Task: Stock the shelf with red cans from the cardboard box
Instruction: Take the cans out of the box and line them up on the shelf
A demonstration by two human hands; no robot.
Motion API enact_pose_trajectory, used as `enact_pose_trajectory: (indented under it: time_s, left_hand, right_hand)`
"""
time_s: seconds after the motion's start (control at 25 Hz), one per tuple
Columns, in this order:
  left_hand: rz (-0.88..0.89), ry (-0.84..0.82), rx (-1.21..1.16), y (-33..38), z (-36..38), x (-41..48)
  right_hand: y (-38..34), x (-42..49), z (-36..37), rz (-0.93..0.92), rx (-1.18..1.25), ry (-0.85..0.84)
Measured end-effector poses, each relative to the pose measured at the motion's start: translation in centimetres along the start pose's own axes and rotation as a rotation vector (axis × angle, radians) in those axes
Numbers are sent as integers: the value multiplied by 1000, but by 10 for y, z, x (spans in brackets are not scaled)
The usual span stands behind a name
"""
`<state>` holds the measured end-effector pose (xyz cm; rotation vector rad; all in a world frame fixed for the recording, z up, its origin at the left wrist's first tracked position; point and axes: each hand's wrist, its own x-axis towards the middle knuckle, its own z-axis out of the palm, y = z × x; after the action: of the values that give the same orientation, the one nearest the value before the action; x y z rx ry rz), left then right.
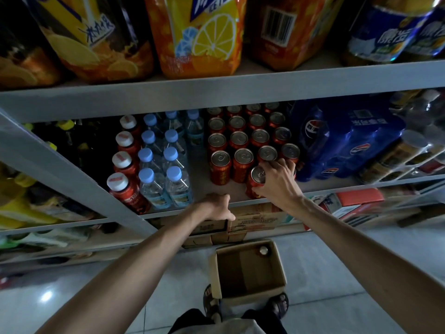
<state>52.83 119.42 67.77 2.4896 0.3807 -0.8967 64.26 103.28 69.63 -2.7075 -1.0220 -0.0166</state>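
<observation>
Several red cans (241,150) stand in rows on the middle shelf (212,186). My right hand (279,180) grips one red can (255,183) tilted at the shelf's front, beside the front row. My left hand (216,206) holds the shelf's front edge with curled fingers. On the floor below sits the open cardboard box (248,271), with a single can (264,250) in its far right corner.
Water bottles (166,165) and red-labelled bottles (125,169) stand left of the cans. A blue wrapped cola pack (342,143) stands to their right. Large drink bottles (199,37) fill the upper shelf. Cartons (255,219) lie under the shelf. My sandalled feet (279,304) flank the box.
</observation>
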Motion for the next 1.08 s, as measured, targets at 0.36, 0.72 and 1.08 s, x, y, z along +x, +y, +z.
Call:
enact_pose_trajectory:
  time_s: [0.36,0.72,1.08]
  left_hand:
    - [1,0,71,4,5,-5]
    - [118,542,259,10,8,-18]
    - [194,-105,-30,114,88,26]
  right_hand:
    - [-3,2,-2,6,-31,-28]
    - [5,-65,-9,0,158,193]
    - [115,-192,55,633,463,-321]
